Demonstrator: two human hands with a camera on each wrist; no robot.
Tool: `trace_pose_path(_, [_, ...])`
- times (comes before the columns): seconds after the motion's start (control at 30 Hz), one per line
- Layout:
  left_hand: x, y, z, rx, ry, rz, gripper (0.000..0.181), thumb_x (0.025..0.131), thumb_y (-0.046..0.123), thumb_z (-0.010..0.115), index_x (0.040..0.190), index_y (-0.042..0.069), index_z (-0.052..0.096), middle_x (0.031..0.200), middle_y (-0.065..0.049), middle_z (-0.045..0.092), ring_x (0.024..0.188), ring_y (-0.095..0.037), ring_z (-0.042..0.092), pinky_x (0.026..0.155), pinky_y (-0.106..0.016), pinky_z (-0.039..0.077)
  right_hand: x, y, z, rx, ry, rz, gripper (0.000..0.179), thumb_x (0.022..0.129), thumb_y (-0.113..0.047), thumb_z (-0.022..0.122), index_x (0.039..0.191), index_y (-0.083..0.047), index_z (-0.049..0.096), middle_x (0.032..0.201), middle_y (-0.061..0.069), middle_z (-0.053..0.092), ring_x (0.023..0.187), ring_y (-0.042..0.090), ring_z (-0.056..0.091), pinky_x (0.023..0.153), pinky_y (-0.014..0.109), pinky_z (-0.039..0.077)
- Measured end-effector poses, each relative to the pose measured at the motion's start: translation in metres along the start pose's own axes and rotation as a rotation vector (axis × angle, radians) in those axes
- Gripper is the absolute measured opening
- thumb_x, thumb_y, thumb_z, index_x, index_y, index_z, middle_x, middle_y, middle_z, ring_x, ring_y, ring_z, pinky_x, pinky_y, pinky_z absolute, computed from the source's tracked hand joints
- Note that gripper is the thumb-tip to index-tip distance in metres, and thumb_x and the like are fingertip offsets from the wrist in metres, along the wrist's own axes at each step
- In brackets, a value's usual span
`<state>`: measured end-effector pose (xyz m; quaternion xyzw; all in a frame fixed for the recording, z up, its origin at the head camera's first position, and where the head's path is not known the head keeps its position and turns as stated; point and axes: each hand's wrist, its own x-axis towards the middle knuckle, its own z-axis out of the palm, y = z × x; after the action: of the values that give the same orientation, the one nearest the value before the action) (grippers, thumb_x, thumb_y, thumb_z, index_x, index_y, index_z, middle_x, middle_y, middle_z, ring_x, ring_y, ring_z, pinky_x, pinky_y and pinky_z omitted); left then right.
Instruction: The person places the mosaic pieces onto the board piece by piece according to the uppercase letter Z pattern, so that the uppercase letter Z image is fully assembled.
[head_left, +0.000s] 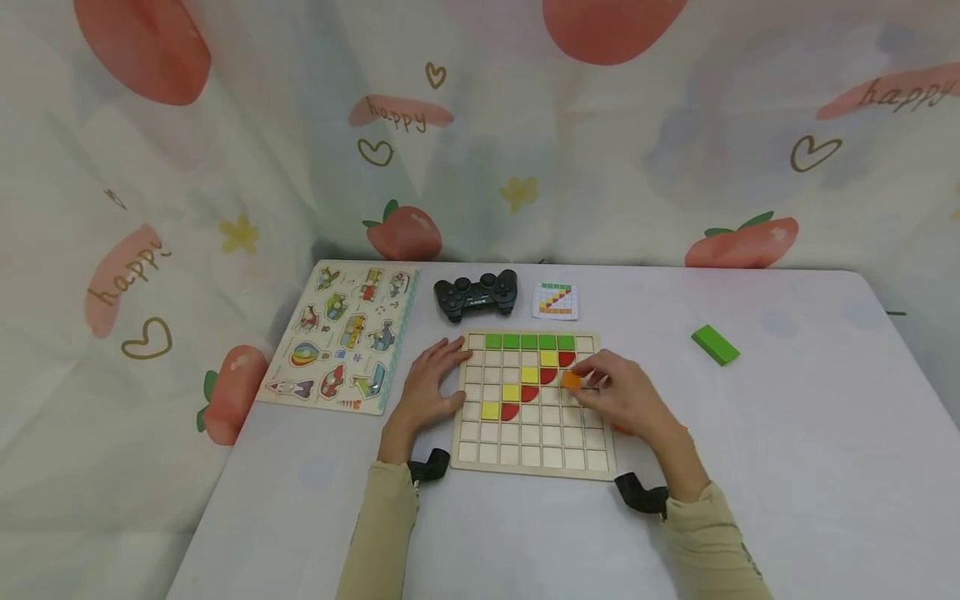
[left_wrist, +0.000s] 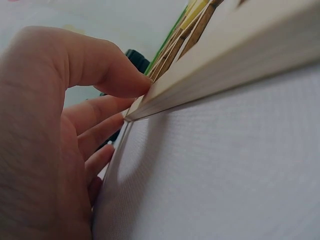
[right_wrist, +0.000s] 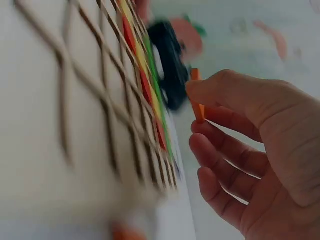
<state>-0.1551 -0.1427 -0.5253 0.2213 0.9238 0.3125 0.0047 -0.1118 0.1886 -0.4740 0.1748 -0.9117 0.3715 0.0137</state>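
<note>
A wooden grid board (head_left: 525,470) lies flat on the table. Several green square tiles (head_left: 529,342) line its top row, while yellow squares (head_left: 511,392) and red rounded tiles (head_left: 529,392) step diagonally below them. My right hand (head_left: 626,393) pinches an orange square tile (head_left: 571,380) between thumb and fingertips, over the board's right part. In the right wrist view that orange tile (right_wrist: 196,97) is seen edge-on. At the board's left edge, my left hand (head_left: 426,387) rests with extended fingers, its thumb (left_wrist: 120,80) touching the wooden rim.
Behind the board are a black game controller (head_left: 476,294) and a small pattern card (head_left: 556,302). A vehicle picture puzzle (head_left: 337,337) lies to the left. Green blocks (head_left: 716,344) sit at the right. Orange pieces (head_left: 622,429) are partly hidden under my right wrist.
</note>
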Motion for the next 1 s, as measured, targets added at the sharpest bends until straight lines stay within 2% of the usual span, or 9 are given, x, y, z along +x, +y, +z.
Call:
trace_pose_path(0.07, [0.000, 0.000, 0.000, 0.000, -0.001, 0.003, 0.069, 0.072, 0.028, 0.062, 0.140, 0.017, 0.055, 0.157, 0.002, 0.037, 0.147, -0.023, 0.024, 0.119, -0.049, 0.017, 0.004, -0.015, 0.019, 0.002, -0.008, -0.072, 0.025, 0.079, -0.008, 0.079, 0.102, -0.004, 0.071, 0.095, 0.004, 0.067, 0.079, 0.017, 0.062, 0.070, 0.033, 0.055])
trace_pose_path(0.13, [0.000, -0.001, 0.000, 0.004, -0.006, -0.001, 0.069, 0.073, 0.028, 0.062, 0.141, 0.018, 0.055, 0.157, 0.002, 0.036, 0.147, -0.023, 0.023, 0.119, -0.048, 0.017, 0.007, -0.030, 0.035, -0.015, -0.025, -0.107, 0.025, 0.078, -0.011, 0.080, 0.101, -0.007, 0.071, 0.093, 0.002, 0.066, 0.077, 0.014, 0.061, 0.068, 0.029, 0.054])
trace_pose_path(0.37, [0.001, -0.002, 0.001, 0.020, -0.013, -0.008, 0.070, 0.073, 0.030, 0.062, 0.142, 0.019, 0.054, 0.158, 0.004, 0.035, 0.148, -0.022, 0.022, 0.119, -0.049, 0.017, 0.007, -0.065, 0.075, -0.093, -0.101, -0.135, 0.021, 0.080, -0.020, 0.079, 0.099, -0.012, 0.074, 0.090, -0.005, 0.062, 0.075, 0.008, 0.056, 0.066, 0.023, 0.051])
trace_pose_path(0.5, [0.001, -0.002, 0.002, 0.025, -0.009, -0.009, 0.070, 0.073, 0.030, 0.061, 0.142, 0.019, 0.054, 0.157, 0.004, 0.036, 0.147, -0.022, 0.023, 0.119, -0.049, 0.017, 0.005, -0.071, 0.083, -0.124, -0.120, -0.153, 0.018, 0.080, -0.021, 0.079, 0.095, -0.012, 0.075, 0.089, -0.006, 0.061, 0.072, 0.008, 0.054, 0.064, 0.021, 0.049])
trace_pose_path(0.8, [0.001, -0.001, 0.001, 0.024, -0.004, -0.003, 0.070, 0.073, 0.030, 0.061, 0.141, 0.019, 0.054, 0.157, 0.003, 0.037, 0.147, -0.022, 0.024, 0.118, -0.050, 0.018, 0.004, -0.068, 0.088, -0.142, -0.162, -0.216, 0.019, 0.079, -0.022, 0.079, 0.095, -0.013, 0.074, 0.090, -0.006, 0.061, 0.073, 0.006, 0.053, 0.063, 0.023, 0.049])
trace_pose_path(1.0, [0.001, -0.002, 0.000, 0.021, 0.012, 0.019, 0.069, 0.071, 0.027, 0.061, 0.139, 0.018, 0.057, 0.156, 0.002, 0.039, 0.146, -0.023, 0.026, 0.117, -0.051, 0.021, 0.004, -0.067, 0.089, -0.120, -0.157, -0.210, 0.013, 0.080, -0.021, 0.080, 0.090, -0.015, 0.074, 0.088, -0.007, 0.059, 0.075, 0.006, 0.054, 0.064, 0.024, 0.049])
